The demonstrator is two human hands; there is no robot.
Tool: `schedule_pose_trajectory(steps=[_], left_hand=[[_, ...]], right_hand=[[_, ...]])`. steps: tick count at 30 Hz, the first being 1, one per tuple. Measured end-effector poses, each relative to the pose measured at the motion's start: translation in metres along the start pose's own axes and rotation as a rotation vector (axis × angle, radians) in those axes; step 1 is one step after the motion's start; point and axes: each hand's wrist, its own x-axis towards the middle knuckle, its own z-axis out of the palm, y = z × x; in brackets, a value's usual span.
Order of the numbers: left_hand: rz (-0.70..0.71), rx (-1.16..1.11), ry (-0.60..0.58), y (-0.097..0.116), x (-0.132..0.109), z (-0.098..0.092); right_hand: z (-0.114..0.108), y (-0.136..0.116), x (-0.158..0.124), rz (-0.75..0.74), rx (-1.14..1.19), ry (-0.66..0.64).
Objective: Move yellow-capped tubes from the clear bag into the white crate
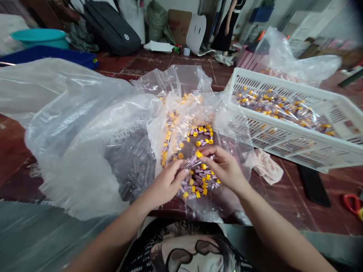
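Observation:
Between my hands is a small purple-patterned tube with a yellow cap (199, 154), with clear plastic around its body. My left hand (167, 183) is closed, pinching the clear end. My right hand (225, 168) is closed at the capped end, thumb and fingertips together. Just below them lies a heap of similar yellow-capped tubes (201, 181) on clear plastic. A smaller group of tubes (202, 134) sits beyond my fingers. Left of my hands, a pile of clear plastic sleeves (132, 162) spills from a large translucent bag (82, 113).
At the right stands a white slatted crate (283, 139) holding many wrapped tubes (278, 105). A pink cloth (268, 166), a black phone-like slab (313, 185) and red-handled scissors (353, 204) lie near it. Far left are a turquoise basin (39, 34) and blue tray (65, 54). A person (228, 26) stands behind.

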Motion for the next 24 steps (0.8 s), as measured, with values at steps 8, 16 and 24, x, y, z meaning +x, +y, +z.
schedule_pose_trajectory(steps=[8, 16, 24], left_hand=[[0.013, 0.11, 0.035, 0.011, 0.017, 0.024], [0.189, 0.342, 0.163, 0.03, 0.038, 0.012], [-0.446, 1.019, 0.225, -0.043, -0.033, -0.095]], right_hand=[[0.009, -0.007, -0.03, -0.175, -0.157, -0.007], [-0.056, -0.013, 0.018, -0.17, -0.213, 0.204], [-0.177, 0.001, 0.078, -0.08, -0.831, 0.588]])
